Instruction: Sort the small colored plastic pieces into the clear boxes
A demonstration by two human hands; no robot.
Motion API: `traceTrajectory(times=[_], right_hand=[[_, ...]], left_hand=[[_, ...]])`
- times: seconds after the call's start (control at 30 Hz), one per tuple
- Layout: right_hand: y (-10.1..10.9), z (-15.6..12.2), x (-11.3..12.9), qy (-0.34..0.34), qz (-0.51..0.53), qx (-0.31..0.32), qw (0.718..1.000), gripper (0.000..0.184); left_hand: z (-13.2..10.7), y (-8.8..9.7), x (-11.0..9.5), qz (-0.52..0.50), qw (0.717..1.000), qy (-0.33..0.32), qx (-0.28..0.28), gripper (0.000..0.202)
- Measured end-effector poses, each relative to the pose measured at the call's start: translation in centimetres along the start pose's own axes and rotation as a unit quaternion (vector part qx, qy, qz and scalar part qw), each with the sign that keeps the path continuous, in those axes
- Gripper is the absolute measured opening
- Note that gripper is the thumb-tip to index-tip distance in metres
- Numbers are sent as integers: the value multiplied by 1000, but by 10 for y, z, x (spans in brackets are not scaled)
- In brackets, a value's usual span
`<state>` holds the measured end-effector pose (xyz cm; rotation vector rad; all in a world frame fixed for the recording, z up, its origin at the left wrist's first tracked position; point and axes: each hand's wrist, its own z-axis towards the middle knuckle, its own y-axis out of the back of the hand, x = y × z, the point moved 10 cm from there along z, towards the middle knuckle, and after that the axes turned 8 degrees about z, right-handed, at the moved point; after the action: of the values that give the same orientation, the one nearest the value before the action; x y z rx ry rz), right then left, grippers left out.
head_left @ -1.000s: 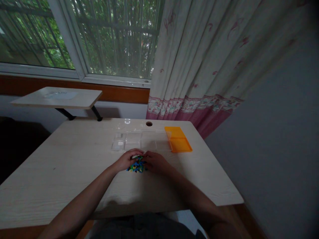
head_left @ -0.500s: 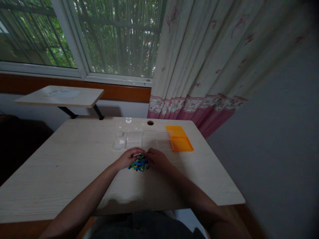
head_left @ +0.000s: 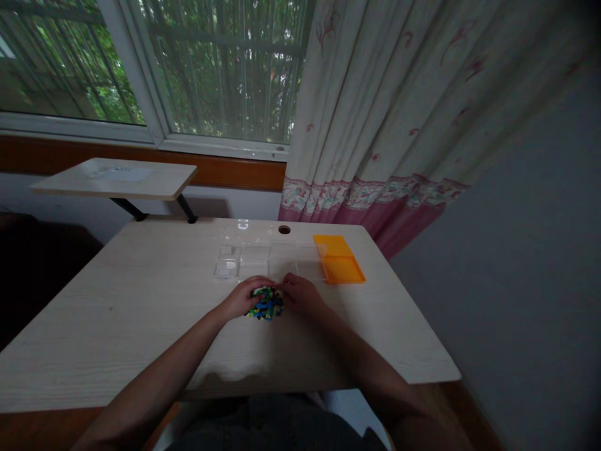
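Observation:
A small heap of tiny blue, green, yellow and black plastic pieces point(head_left: 268, 307) lies on the desk between my hands; their exact kind is too small to tell. My left hand point(head_left: 241, 297) curves around the heap's left and far side, its thumb apart from its fingers and touching the pieces. On the right side, my right hand point(head_left: 303, 297) rests against the heap with fingers bent toward the left hand. The fingertips of both hands come close together at the far edge of the heap. Shadow hides part of the right fingers.
Just beyond my hands stands a clear compartment box point(head_left: 253, 260). An orange tray point(head_left: 345, 269) adjoins its right end. A raised shelf point(head_left: 159, 181) is at the desk's point(head_left: 154, 294) back left, and a cable hole point(head_left: 284, 230) lies near the back edge, by the curtain point(head_left: 357, 125).
My right hand's fingers have shifted slightly up and right, and more of the heap's right side shows. The heap looks a little more compact at its left.

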<state>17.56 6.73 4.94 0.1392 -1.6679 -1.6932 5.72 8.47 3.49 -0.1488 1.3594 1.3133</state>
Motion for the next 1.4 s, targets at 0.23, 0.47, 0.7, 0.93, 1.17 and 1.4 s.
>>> traceTrajectory(times=[0.23,0.47,0.7,0.93,1.17,1.4], right_hand=[[1,1,-8,-49,-24,9,998,29],[-3,0,-4,-24,-21,32,999,22],[-1,0,-7,-21,10,29,999,25],[-7,1,-11,-21,18,45,999,25],[-6,0,-9,-15,28,50,998,23],[-3,-1,-10,-14,32,31,999,24]], left_hand=[[1,2,-3,-5,1000,-1,4,35],[1,2,-2,-11,1000,3,7,35],[1,2,3,-19,1000,8,8,38],[1,0,3,-24,1000,6,13,35],[2,0,4,-18,1000,6,11,31],[4,2,-2,-28,1000,7,11,31]])
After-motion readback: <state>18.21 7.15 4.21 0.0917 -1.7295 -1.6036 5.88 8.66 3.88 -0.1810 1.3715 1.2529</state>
